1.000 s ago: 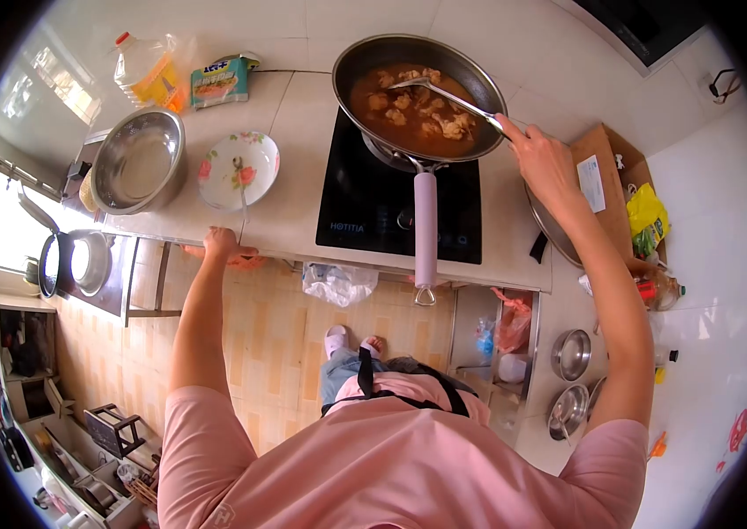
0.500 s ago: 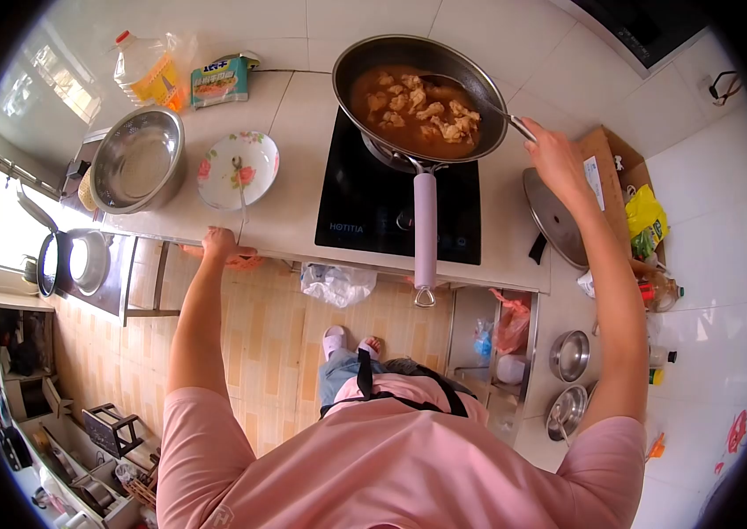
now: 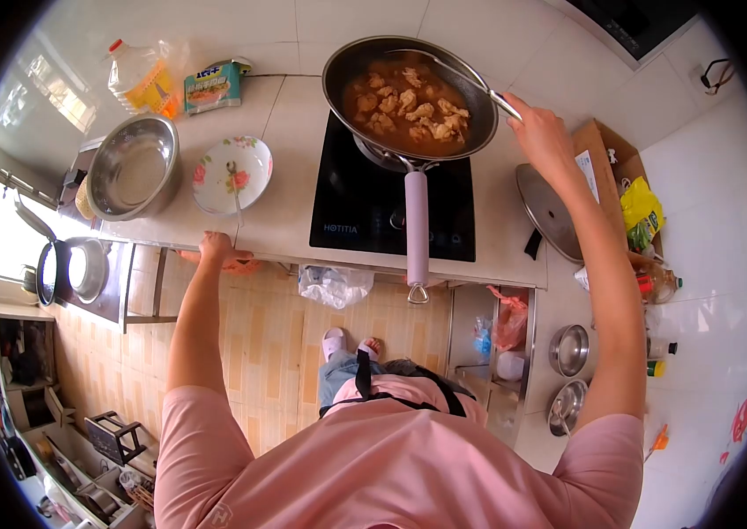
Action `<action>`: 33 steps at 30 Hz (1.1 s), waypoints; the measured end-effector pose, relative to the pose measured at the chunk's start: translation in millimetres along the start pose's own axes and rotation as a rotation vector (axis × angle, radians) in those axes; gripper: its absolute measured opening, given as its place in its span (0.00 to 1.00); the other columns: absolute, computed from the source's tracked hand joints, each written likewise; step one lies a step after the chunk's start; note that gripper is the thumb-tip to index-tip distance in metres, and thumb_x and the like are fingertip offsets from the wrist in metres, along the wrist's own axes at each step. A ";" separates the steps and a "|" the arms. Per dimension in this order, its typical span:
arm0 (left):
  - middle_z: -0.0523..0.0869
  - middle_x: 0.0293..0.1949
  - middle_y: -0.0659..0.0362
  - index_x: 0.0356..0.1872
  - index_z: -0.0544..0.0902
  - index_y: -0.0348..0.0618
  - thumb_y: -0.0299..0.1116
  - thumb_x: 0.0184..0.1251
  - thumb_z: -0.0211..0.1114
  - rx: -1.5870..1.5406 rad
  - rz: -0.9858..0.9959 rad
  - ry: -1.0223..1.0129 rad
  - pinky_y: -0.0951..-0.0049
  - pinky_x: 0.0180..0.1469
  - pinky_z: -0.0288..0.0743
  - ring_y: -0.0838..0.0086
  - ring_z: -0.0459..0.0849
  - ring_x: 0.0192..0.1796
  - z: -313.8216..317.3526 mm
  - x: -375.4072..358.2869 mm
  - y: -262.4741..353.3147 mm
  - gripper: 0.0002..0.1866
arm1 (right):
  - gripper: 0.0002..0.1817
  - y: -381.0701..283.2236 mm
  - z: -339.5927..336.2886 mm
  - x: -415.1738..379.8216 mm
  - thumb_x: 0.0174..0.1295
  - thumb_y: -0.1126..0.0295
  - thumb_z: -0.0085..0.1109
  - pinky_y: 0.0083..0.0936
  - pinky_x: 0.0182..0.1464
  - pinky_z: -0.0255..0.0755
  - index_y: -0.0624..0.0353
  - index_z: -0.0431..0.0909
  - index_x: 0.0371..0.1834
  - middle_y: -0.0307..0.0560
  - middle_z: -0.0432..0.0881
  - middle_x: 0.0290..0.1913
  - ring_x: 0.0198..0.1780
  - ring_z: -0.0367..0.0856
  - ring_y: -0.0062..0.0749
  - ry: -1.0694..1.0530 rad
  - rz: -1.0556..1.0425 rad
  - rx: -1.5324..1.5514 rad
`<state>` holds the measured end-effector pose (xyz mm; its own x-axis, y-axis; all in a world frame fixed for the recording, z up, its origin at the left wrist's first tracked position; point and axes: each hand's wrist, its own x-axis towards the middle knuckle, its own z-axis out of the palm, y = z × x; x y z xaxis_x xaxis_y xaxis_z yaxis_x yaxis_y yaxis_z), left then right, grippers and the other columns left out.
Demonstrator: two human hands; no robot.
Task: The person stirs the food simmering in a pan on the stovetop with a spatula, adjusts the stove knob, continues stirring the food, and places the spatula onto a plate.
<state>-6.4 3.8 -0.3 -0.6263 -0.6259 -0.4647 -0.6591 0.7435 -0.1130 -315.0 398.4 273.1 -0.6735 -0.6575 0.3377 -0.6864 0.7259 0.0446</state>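
My right hand [image 3: 539, 132] is closed around the handle of a metal spatula [image 3: 470, 78], above the right rim of a deep frying pan [image 3: 332, 104]. The spatula's head is at the pan's far side, partly hidden by sauce. Pale chunks of meat [image 3: 422, 112] lie in the reddish-brown sauce. The pan sits on a black induction cooker [image 3: 351, 203], its lilac handle [image 3: 418, 225] pointing towards me. My left hand [image 3: 215, 251] grips the counter's front edge, just below a floral plate [image 3: 206, 196] with a spoon [image 3: 237, 189] on it.
A steel basin [image 3: 135, 167], an oil bottle [image 3: 140, 79] and a green food packet [image 3: 213, 86] stand at the left. On the right are a pan lid [image 3: 550, 212], a cardboard box [image 3: 598, 145] and small steel bowls [image 3: 570, 350]. A plastic bag [image 3: 336, 286] hangs below the counter edge.
My right hand has shifted slightly left and up, and the spatula has swung to the pan's far side. The meat chunks have moved in the sauce. My left hand stays at the counter edge.
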 end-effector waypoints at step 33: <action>0.70 0.57 0.45 0.49 0.75 0.30 0.70 0.32 0.65 -0.005 0.034 -0.066 0.69 0.60 0.63 0.59 0.65 0.63 -2.7 0.3 -1.5 0.51 | 0.18 18.6 -100.5 -49.8 0.54 0.71 0.56 0.39 0.42 0.71 0.51 0.76 0.50 0.59 0.79 0.32 0.37 0.77 0.51 -0.215 0.016 -0.154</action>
<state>-6.7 1.8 2.1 -0.6195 -0.5835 -0.5251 -0.6404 0.7625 -0.0918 -266.7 464.9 351.6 -0.7383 -0.6613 0.1323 -0.6361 0.7480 0.1894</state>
